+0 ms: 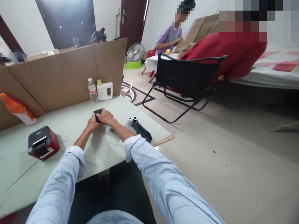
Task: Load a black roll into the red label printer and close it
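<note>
Both my hands meet over the table, closed round a small black box-shaped object (99, 112). My left hand (92, 123) grips its near left side. On its right side and top, the fingers of my right hand (106, 117) are wrapped; they hide much of it, and its exact kind cannot be made out. To the right of my right forearm lie a small white roll (130, 121) and a dark elongated thing (143, 130) with a white round end. A red and black label printer (44, 143) sits on the left part of the table.
A cardboard partition (67, 77) stands along the table's (112, 155) back edge. Before it are a clear bottle (92, 91), a white jug (105, 91) and a leaning orange-and-white bottle (18, 109). Beyond the right edge are a black folding chair (187, 73), a fan (135, 53) and people.
</note>
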Available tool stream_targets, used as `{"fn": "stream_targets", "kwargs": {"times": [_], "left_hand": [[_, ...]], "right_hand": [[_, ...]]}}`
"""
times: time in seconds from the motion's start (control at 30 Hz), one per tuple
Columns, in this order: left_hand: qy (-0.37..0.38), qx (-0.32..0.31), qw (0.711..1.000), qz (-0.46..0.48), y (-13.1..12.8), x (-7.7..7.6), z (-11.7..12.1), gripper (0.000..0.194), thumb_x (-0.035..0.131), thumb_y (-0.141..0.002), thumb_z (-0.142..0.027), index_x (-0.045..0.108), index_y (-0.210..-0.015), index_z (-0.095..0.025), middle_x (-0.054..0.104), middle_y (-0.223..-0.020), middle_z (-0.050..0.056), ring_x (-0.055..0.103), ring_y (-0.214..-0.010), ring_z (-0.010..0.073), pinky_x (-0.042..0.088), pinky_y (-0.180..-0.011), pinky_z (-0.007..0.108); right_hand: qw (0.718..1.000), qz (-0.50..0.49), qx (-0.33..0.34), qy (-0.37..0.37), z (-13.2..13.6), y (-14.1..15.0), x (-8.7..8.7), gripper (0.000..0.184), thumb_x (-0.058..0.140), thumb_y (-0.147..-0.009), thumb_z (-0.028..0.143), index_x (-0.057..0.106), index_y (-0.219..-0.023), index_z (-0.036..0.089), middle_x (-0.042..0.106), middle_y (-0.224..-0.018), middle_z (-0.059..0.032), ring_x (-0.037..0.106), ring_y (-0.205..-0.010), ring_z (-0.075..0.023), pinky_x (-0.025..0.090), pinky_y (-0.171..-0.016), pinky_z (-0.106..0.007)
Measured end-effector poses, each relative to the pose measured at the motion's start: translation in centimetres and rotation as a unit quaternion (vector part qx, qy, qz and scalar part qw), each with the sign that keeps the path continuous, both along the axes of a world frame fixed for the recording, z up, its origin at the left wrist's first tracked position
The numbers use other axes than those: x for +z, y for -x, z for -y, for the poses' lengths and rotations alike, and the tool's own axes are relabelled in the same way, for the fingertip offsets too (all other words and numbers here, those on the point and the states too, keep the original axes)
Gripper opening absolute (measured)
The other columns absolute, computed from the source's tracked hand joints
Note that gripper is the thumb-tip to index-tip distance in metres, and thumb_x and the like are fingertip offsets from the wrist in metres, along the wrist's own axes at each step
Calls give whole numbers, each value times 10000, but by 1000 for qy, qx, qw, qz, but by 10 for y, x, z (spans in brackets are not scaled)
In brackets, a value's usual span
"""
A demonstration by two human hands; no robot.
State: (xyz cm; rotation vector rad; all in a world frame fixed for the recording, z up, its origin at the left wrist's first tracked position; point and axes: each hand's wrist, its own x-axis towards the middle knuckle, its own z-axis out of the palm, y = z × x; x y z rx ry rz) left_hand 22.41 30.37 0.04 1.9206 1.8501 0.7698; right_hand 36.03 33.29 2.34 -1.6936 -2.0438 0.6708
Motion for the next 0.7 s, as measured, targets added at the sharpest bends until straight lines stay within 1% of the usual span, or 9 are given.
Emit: {"fn": "stream_targets", "kwargs": {"times": [0.1,0.2,0.27,0.37,0.47,0.57,0.63,0.7], "left_hand": [[-10,30,999,-24,-7,-3,2,556,841,-728,-333,609,-1214,-193,755,-1132,130,702,-1048,316,560,-895,399],[-33,32,999,-16,-2,-2,13,535,798,-770,-322,605,-1254,-200,763,-1126,118,714,-1027,303,563,-903,401],[-45,39,998,-14,8,1,28,574,765,-792,-301,585,-1326,-193,768,-1140,119,719,-1019,294,564,-915,404],[-55,59,996,-32,29,7,63,726,761,-772,-263,521,-1453,-188,765,-1199,130,727,-1021,292,568,-918,395],[-40,76,995,-56,49,9,106,832,794,-734,-263,488,-1505,-189,763,-1210,126,743,-979,290,577,-884,383],[-20,104,992,-69,62,5,141,871,805,-733,-284,473,-1530,-170,754,-1238,138,748,-1010,305,580,-907,398],[-13,116,991,-67,68,0,156,888,809,-732,-283,466,-1544,-176,750,-1264,138,742,-1068,318,579,-940,408],[-14,116,992,-54,72,-6,163,898,814,-734,-278,459,-1555,-197,745,-1293,131,736,-1108,321,578,-971,413]], "right_hand": [[1000,-18,0,-19,1,1,-6,443,505,-1049,467,520,-1343,136,634,-1393,-259,611,-1291,-364,486,-1072,-495],[998,-32,9,-59,12,5,-6,446,491,-1043,468,528,-1347,143,645,-1373,-236,598,-1269,-369,480,-1072,-506],[994,-49,30,-91,25,9,-5,475,492,-1038,464,514,-1391,148,645,-1374,-220,583,-1269,-369,469,-1087,-503],[988,-89,65,-110,51,18,-9,543,484,-1036,450,467,-1489,151,645,-1385,-204,576,-1279,-367,458,-1110,-500],[980,-133,100,-111,80,30,-22,583,477,-1034,425,440,-1549,153,641,-1412,-191,584,-1299,-351,451,-1139,-492],[969,-175,129,-120,101,44,-42,592,493,-1019,393,452,-1553,141,626,-1456,-195,583,-1329,-336,450,-1163,-496],[964,-192,136,-124,110,51,-57,593,503,-1014,384,461,-1546,128,616,-1476,-204,586,-1341,-333,450,-1175,-506],[961,-203,137,-126,115,54,-70,601,520,-1007,385,461,-1547,129,612,-1485,-208,589,-1351,-334,455,-1178,-521]]}}
